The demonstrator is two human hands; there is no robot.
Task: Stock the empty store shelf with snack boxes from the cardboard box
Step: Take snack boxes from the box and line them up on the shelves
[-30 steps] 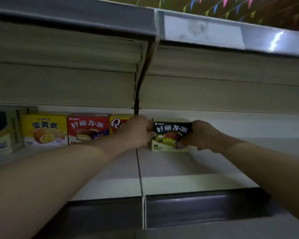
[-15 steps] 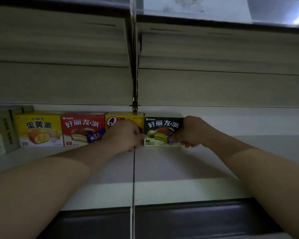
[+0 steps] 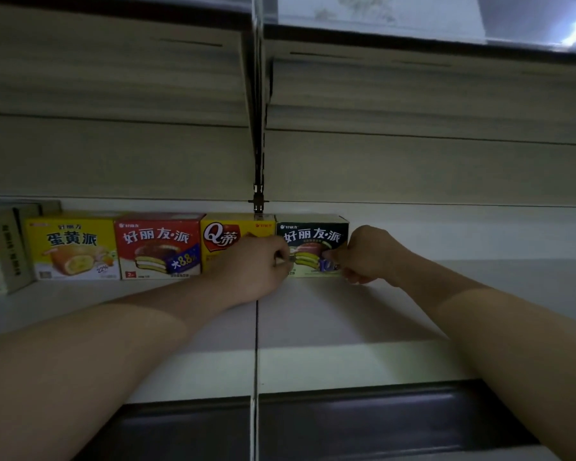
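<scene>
A dark green snack box (image 3: 313, 234) stands at the back of the white shelf (image 3: 313, 314), the last on the right in a row of boxes. My left hand (image 3: 256, 264) is a fist with its knuckles against the box's lower left front, and it also covers part of the yellow Q box (image 3: 226, 237). My right hand (image 3: 369, 254) grips the box's lower right corner, thumb on the front face. A red pie box (image 3: 157, 247) and a yellow egg-yolk pie box (image 3: 74, 247) stand further left.
A pale box (image 3: 0, 254) stands turned sideways at the far left. A metal upright (image 3: 258, 161) divides the back wall above the row. The shelf stretches bare to the right of the dark box. The upper shelf (image 3: 413, 21) hangs overhead, and a dark price rail (image 3: 346, 424) runs along the front edge.
The dark green box has gone back and left until it stands against the yellow Q box, in line with the row. Both hands went with it and stay on its front.
</scene>
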